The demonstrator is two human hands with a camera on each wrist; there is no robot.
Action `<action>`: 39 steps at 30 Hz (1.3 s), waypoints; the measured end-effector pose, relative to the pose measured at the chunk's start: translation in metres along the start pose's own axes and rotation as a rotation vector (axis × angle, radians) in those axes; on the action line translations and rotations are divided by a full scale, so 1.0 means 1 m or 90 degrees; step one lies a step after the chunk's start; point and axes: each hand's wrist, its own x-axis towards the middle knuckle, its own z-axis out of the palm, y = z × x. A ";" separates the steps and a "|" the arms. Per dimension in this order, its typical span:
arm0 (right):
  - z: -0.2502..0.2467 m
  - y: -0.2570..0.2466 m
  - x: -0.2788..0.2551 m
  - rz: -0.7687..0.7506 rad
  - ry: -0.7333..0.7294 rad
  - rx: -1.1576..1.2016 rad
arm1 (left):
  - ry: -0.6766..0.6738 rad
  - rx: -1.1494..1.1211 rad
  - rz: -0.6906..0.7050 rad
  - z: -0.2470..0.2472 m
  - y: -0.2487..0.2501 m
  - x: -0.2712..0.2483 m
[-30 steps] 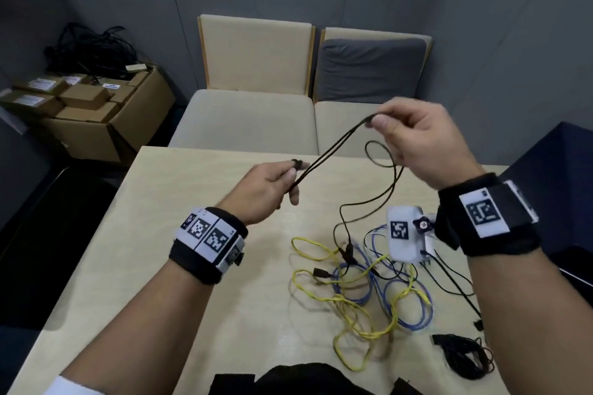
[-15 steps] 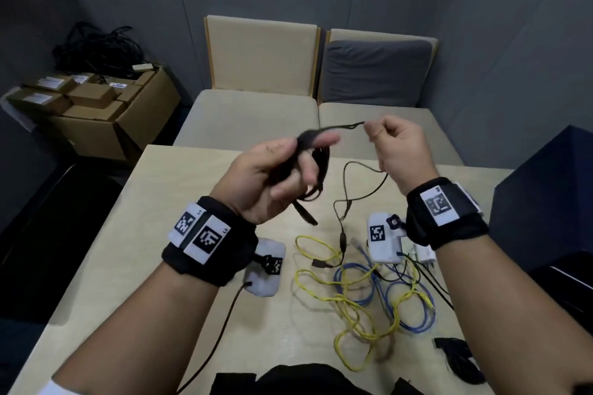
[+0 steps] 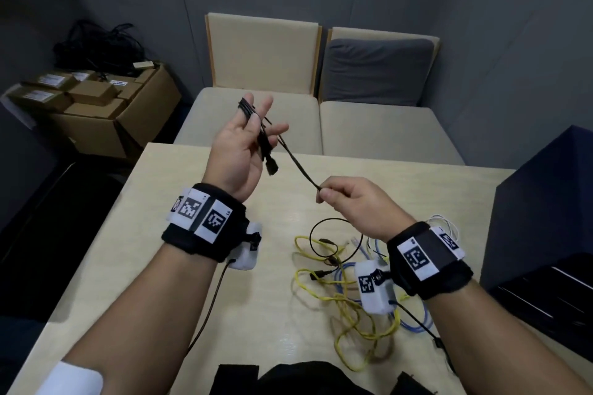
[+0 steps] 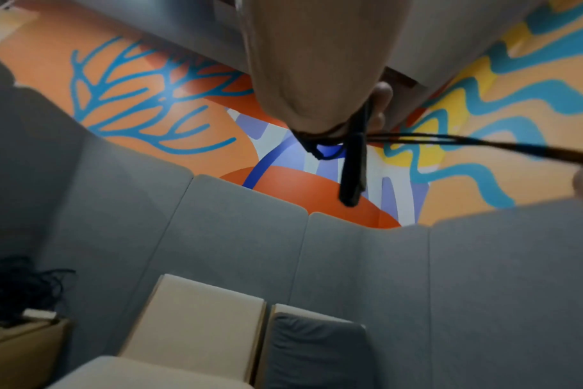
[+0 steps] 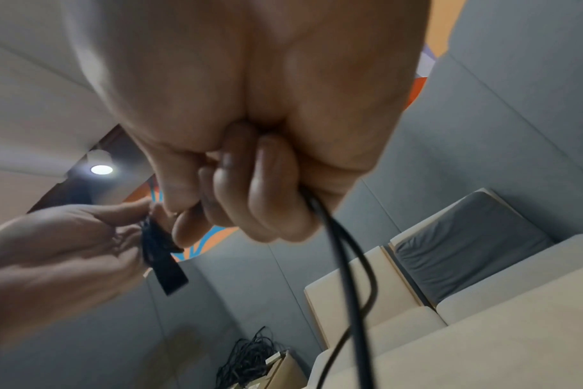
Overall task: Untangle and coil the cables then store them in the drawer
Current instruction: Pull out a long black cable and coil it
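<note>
Change: left hand (image 3: 244,151), a second ago pinching the black cable (image 3: 296,162), is now raised palm-up, fingers spread, turns looped over them | right hand (image 3: 349,202) has dropped toward the table (image 3: 179,234), clamped on the taut tail | coiling under way | yellow cable (image 3: 349,298) and blue cable (image 3: 414,325) lie tangled on the table.

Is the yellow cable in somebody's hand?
No, the yellow cable lies tangled on the table, and neither hand touches it.
</note>
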 end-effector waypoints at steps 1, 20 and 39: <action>0.001 -0.002 -0.002 0.002 -0.003 -0.003 | -0.003 0.046 0.001 -0.003 -0.006 0.000; -0.027 -0.042 -0.001 -0.070 0.073 -0.123 | -0.258 0.680 -0.106 -0.012 -0.036 -0.017; -0.016 0.006 0.021 0.002 0.160 0.125 | -0.216 -0.158 -0.113 0.022 -0.002 -0.027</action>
